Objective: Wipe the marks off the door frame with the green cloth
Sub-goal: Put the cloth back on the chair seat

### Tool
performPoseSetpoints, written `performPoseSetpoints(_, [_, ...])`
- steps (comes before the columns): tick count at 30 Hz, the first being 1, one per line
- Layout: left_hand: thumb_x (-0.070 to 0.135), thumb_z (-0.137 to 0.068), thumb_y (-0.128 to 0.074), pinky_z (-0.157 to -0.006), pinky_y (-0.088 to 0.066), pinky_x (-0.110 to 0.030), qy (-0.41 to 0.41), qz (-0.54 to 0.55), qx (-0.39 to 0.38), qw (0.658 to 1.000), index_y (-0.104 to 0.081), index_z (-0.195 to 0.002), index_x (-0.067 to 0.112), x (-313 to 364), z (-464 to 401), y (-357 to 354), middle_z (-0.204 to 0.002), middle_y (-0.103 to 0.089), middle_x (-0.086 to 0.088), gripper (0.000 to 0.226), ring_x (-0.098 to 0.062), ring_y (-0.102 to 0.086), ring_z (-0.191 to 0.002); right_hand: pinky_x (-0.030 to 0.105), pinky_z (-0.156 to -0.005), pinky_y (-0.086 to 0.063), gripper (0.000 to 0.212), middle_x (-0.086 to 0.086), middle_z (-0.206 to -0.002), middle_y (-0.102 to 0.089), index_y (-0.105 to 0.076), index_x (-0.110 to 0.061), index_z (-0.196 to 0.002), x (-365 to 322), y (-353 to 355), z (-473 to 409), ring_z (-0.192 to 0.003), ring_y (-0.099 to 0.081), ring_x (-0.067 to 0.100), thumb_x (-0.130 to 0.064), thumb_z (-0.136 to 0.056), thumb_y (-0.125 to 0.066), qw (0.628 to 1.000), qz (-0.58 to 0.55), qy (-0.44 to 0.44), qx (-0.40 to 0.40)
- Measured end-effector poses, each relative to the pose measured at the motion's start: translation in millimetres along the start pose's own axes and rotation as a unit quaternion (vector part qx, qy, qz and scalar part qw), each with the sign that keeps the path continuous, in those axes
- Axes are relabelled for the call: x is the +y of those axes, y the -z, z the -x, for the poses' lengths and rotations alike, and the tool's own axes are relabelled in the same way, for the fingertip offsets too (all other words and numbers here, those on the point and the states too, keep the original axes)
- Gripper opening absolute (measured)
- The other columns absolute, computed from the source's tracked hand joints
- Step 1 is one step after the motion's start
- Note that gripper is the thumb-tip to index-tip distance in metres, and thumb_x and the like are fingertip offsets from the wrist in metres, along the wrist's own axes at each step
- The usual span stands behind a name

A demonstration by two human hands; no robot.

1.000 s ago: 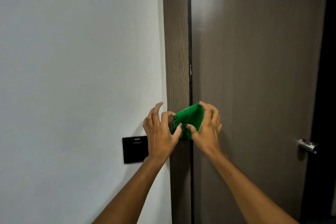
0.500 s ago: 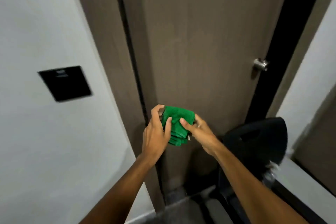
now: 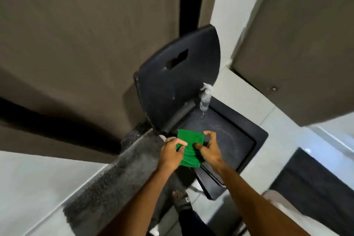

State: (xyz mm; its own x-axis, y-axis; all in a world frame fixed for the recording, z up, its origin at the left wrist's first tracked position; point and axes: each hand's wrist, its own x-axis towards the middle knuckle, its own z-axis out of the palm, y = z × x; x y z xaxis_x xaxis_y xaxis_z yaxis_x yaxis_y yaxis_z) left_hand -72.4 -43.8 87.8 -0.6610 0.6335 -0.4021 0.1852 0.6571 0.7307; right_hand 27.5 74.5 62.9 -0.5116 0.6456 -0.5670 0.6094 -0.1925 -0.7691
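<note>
The folded green cloth (image 3: 189, 148) is held between both hands, low over the front of a black chair seat. My left hand (image 3: 171, 152) grips its left edge with thumb on top. My right hand (image 3: 209, 148) pinches its right edge. The brown door (image 3: 86, 34) fills the upper left. The door frame (image 3: 17, 134) runs as a brown band along the lower left, past a dark gap. No marks can be made out on it from here.
A black plastic chair (image 3: 178, 74) stands against the door, with a clear water bottle (image 3: 205, 98) on its seat. A dark granite threshold (image 3: 115, 176) runs along the floor. My sandalled foot (image 3: 181, 200) is below. Another brown door (image 3: 298, 40) is at the right.
The view has tilted down from the door frame to the chair and floor. Both hands have come away from the frame with the cloth and lowered it over the chair seat.
</note>
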Motion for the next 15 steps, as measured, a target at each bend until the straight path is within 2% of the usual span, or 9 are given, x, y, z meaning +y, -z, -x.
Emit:
performPoseSetpoints(2, [0.001,-0.085,-0.060,-0.098,-0.038,-0.018,0.018,-0.002,-0.070,0.997,-0.071,-0.105,0.007,-2.6,-10.2,-45.1,-0.119,-0.062,-0.013,0.024,-0.027,-0.061,-0.114,0.044,-0.072,-0.053,0.038,0.012,-0.085,-0.063,-0.039,-0.035,-0.100,33.3,22.9,-4.0,-0.073,-0.062,0.028,-0.007,-0.084,-0.059,0.997,0.067,-0.016,0.030])
performPoseSetpoints(4, [0.000,-0.088,-0.053,-0.109,-0.034,-0.025,0.029,-0.016,-0.140,0.990,-0.063,-0.122,0.008,-0.7,-15.4,-87.5,-0.137,-0.051,-0.015,0.037,-0.028,-0.051,-0.127,0.039,-0.078,-0.048,0.030,0.014,-0.093,-0.062,-0.044,-0.024,-0.104,66.6,39.4,-5.5,-0.086,-0.061,0.033,-0.006,-0.085,-0.058,0.992,0.107,-0.033,0.063])
performPoseSetpoints(6, [-0.002,-0.088,-0.048,-0.116,-0.027,-0.029,0.026,-0.053,-0.195,0.979,-0.049,-0.137,0.011,0.5,-19.7,-120.4,-0.154,-0.031,-0.014,0.051,-0.027,-0.036,-0.140,0.033,-0.084,-0.042,0.029,0.019,-0.106,-0.058,-0.049,-0.011,-0.112,87.9,48.5,-3.5,-0.099,-0.057,0.036,-0.004,-0.085,-0.058,0.987,0.121,-0.057,0.091])
performPoseSetpoints(8, [0.001,-0.090,-0.046,-0.119,-0.023,-0.035,0.015,-0.107,-0.250,0.962,-0.031,-0.149,0.013,1.0,-23.0,-157.4,-0.163,-0.005,-0.009,0.062,-0.027,-0.022,-0.147,0.035,-0.096,-0.039,0.038,0.024,-0.121,-0.048,-0.047,-0.006,-0.124,110.2,58.8,-6.1,-0.111,-0.051,0.038,-0.004,-0.087,-0.054,0.981,0.133,-0.111,0.084])
performPoseSetpoints(11, [0.013,-0.093,-0.048,-0.121,-0.017,-0.045,-0.016,-0.250,-0.304,0.919,-0.009,-0.153,0.014,-7.1,-21.1,-197.5,-0.162,0.019,-0.008,0.072,-0.032,-0.003,-0.149,0.044,-0.111,-0.031,0.051,0.024,-0.142,-0.029,-0.035,-0.014,-0.140,140.8,68.1,-9.6,-0.130,-0.035,0.041,-0.014,-0.091,-0.048,0.968,0.185,-0.166,0.024])
performPoseSetpoints(13, [0.019,-0.091,-0.049,-0.122,-0.009,-0.051,-0.026,-0.332,-0.309,0.891,-0.007,-0.152,0.013,-14.8,-19.3,-202.9,-0.159,0.026,-0.012,0.074,-0.034,0.010,-0.149,0.048,-0.116,-0.019,0.061,0.022,-0.156,-0.008,-0.025,-0.025,-0.147,148.8,70.4,-10.3,-0.143,-0.012,0.041,-0.024,-0.091,-0.048,0.938,0.291,-0.181,-0.038])
performPoseSetpoints(15, [0.023,-0.091,-0.050,-0.120,-0.005,-0.056,-0.023,-0.372,-0.308,0.875,-0.011,-0.152,0.014,-23.4,-18.7,-198.6,-0.158,0.029,-0.012,0.073,-0.033,0.016,-0.148,0.051,-0.118,-0.010,0.071,0.019,-0.159,0.008,-0.017,-0.031,-0.150,150.7,68.7,-6.8,-0.147,0.006,0.037,-0.029,-0.088,-0.051,0.909,0.376,-0.167,-0.067])
